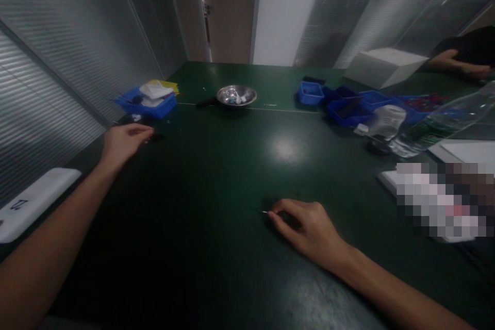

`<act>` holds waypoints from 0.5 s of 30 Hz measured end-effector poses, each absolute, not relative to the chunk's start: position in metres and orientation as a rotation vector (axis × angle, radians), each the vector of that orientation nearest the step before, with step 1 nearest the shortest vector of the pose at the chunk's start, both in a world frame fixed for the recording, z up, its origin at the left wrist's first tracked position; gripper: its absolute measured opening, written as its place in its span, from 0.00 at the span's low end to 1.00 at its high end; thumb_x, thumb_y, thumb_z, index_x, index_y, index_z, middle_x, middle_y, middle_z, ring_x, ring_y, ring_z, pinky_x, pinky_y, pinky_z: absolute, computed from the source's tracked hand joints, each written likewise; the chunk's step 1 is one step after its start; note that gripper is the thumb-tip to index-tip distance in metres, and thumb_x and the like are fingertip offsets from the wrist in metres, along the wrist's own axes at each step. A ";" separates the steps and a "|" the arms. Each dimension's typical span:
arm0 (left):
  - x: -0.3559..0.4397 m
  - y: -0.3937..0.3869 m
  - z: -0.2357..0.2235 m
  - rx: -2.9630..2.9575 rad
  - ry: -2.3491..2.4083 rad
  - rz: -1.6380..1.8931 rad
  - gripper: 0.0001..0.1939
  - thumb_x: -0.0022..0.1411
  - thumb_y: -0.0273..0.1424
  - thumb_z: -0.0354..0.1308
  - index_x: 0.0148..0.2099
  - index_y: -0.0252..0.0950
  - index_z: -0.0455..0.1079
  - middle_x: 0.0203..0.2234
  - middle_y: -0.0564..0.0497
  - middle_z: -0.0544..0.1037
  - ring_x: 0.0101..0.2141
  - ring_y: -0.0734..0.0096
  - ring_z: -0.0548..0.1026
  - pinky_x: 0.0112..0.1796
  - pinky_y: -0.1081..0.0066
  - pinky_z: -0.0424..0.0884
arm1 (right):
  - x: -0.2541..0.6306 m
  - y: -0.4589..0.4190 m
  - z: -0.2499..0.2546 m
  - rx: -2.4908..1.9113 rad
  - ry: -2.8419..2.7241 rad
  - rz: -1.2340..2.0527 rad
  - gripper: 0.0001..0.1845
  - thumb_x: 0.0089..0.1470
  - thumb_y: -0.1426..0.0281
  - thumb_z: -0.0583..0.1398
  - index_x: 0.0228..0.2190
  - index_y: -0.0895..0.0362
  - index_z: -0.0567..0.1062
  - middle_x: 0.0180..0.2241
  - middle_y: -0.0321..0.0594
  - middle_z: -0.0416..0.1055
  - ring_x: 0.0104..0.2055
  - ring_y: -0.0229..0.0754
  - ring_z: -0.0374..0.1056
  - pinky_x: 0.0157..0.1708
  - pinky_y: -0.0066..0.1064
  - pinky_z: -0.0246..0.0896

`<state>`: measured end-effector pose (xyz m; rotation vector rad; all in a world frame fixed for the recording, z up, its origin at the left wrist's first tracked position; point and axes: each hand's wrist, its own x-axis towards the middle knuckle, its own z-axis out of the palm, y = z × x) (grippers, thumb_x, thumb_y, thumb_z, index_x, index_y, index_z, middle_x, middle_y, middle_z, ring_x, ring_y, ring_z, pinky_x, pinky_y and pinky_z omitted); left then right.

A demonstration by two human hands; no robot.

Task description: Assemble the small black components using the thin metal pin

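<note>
My left hand point(126, 142) reaches over the left side of the dark green table point(201, 175), fingertips pinched together. A dark patch lies just past those fingertips; whether it is a held thing or a shadow I cannot tell. Closer to me, my right hand point(309, 227) is low over the table, thumb and forefinger pressed together. From that pinch a short, thin, pale piece point(264, 211) sticks out to the left; its kind is too small to make out. Beyond my left hand is a blue tray point(160, 109) holding white and yellow items.
A metal bowl point(228, 91) with small white and blue bits stands farther back. Blue bins point(310, 94), a clear plastic bottle point(421, 131) and a white box point(382, 67) are on the right. A white device point(38, 201) lies at left. Another person's arm point(452, 62) rests far right.
</note>
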<state>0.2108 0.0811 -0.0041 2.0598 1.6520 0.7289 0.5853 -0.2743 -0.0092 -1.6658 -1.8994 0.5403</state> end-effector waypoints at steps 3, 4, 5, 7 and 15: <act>0.213 0.079 -0.004 1.968 1.714 0.798 0.22 0.61 0.41 0.66 0.54 0.36 0.78 0.40 0.51 0.83 0.39 0.68 0.78 0.37 0.74 0.69 | 0.585 -0.274 -0.009 -1.669 -1.901 0.550 0.13 0.69 0.62 0.56 0.38 0.54 0.78 0.32 0.37 0.77 0.27 0.36 0.71 0.28 0.27 0.63; 0.214 0.079 -0.005 1.957 1.715 0.811 0.22 0.61 0.40 0.67 0.54 0.36 0.78 0.40 0.51 0.83 0.39 0.68 0.78 0.38 0.74 0.69 | 0.585 -0.275 -0.009 -1.670 -1.902 0.555 0.13 0.69 0.62 0.56 0.38 0.55 0.78 0.32 0.37 0.77 0.27 0.36 0.71 0.28 0.27 0.62; 0.214 0.079 -0.005 1.958 1.715 0.825 0.22 0.60 0.39 0.67 0.55 0.36 0.78 0.40 0.51 0.83 0.39 0.68 0.78 0.39 0.74 0.70 | 0.585 -0.275 -0.008 -1.671 -1.902 0.560 0.13 0.69 0.62 0.56 0.38 0.55 0.78 0.31 0.37 0.77 0.27 0.36 0.71 0.28 0.27 0.62; 0.216 0.079 -0.006 1.986 1.713 0.860 0.22 0.61 0.38 0.67 0.55 0.35 0.78 0.41 0.51 0.83 0.39 0.69 0.78 0.41 0.72 0.71 | 0.585 -0.275 -0.008 -1.670 -1.900 0.569 0.14 0.69 0.62 0.56 0.39 0.55 0.78 0.31 0.37 0.77 0.26 0.35 0.71 0.27 0.27 0.62; 0.220 0.077 -0.007 2.034 1.722 0.812 0.21 0.63 0.35 0.66 0.56 0.33 0.77 0.42 0.50 0.82 0.40 0.68 0.78 0.43 0.70 0.72 | 0.585 -0.274 -0.010 -1.667 -1.895 0.567 0.13 0.69 0.62 0.56 0.39 0.55 0.78 0.32 0.37 0.77 0.27 0.36 0.71 0.28 0.28 0.62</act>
